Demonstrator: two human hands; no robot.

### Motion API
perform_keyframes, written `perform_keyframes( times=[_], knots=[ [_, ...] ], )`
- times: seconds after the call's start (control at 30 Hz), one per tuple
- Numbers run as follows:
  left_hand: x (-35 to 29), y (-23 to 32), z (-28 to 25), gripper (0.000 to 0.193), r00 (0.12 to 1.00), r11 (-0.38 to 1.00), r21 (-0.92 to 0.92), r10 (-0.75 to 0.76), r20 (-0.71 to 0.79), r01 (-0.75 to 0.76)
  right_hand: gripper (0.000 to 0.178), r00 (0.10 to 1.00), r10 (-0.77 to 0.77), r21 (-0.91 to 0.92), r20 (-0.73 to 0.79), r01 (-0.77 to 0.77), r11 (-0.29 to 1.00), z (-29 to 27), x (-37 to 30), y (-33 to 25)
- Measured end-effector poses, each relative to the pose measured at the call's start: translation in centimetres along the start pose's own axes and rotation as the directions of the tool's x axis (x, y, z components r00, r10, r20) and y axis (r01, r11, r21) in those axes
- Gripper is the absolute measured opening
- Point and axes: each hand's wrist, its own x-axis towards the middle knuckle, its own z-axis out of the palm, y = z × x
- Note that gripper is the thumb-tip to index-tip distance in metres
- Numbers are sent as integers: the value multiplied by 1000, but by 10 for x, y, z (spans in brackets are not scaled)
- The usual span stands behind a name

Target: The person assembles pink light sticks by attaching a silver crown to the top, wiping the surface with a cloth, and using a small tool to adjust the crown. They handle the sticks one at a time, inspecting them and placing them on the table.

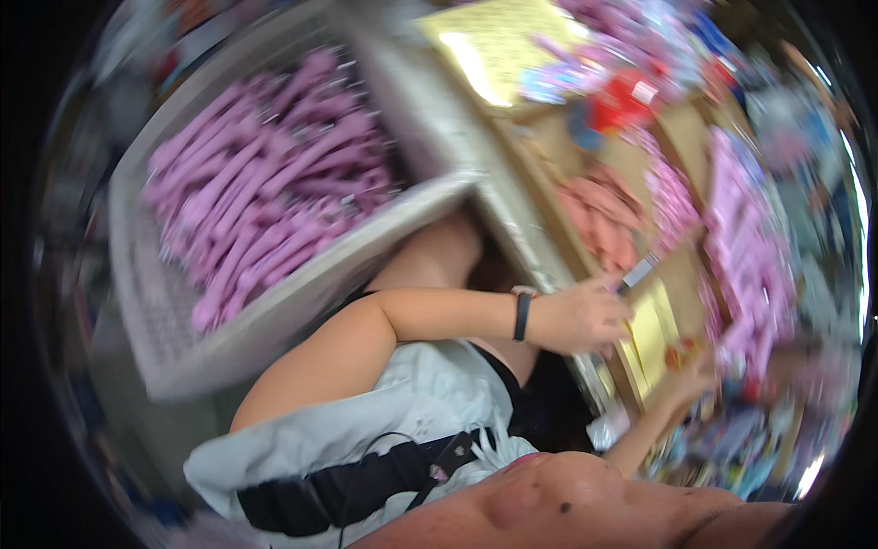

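My left hand (pixel 578 317), with a dark band at its wrist, is over the near edge of a cardboard box. Its fingers are curled; what they hold, if anything, is blurred. Just beyond its fingertips is a small dark and silvery strip (pixel 638 273), and I cannot tell whether it is gripped. A yellow sheet (pixel 651 337) lies between my two hands. To the right, my right hand (pixel 695 373) has its fingers closed around a small red and yellow object (pixel 679 353), too blurred to name.
At the left stands a large pale plastic crate (pixel 174 339) full of pink strap-like pieces (pixel 274 174) with metal bits. The cardboard box (pixel 681 137) holds orange fabric (pixel 604 215) and pink patterned fabric (pixel 672 197). More pink fabric (pixel 750 256) and another yellow sheet (pixel 485 50) lie around it.
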Motion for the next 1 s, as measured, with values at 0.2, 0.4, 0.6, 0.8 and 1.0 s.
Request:
perform_keyframes(
  times=[0.2, 0.4, 0.6, 0.8, 1.0],
  knots=[
    [-173, 61, -151, 22, 791, 710, -381, -603, 106, 592, 49, 991, -106, 47, 82, 102, 994, -2, 19, 46],
    [-310, 91, -262, 22, 183, 193, -703, -979, -91, 685, 66, 997, -70, -105, 19, 72, 992, 2, 29, 63],
    [-496, 40, -324, 25, -685, -222, -823, -683, -251, 523, 63, 987, -158, -180, 21, 160, 971, 17, 19, 30],
    [-554, -49, -354, 40, -511, 231, -771, -631, -583, 594, 59, 975, -220, -227, 28, 221, 949, 13, 10, -9],
    [-582, -149, -376, 43, -654, -90, -858, -688, -314, 506, 56, 988, -151, -176, 17, 151, 973, -17, -20, -49]
  ],
)
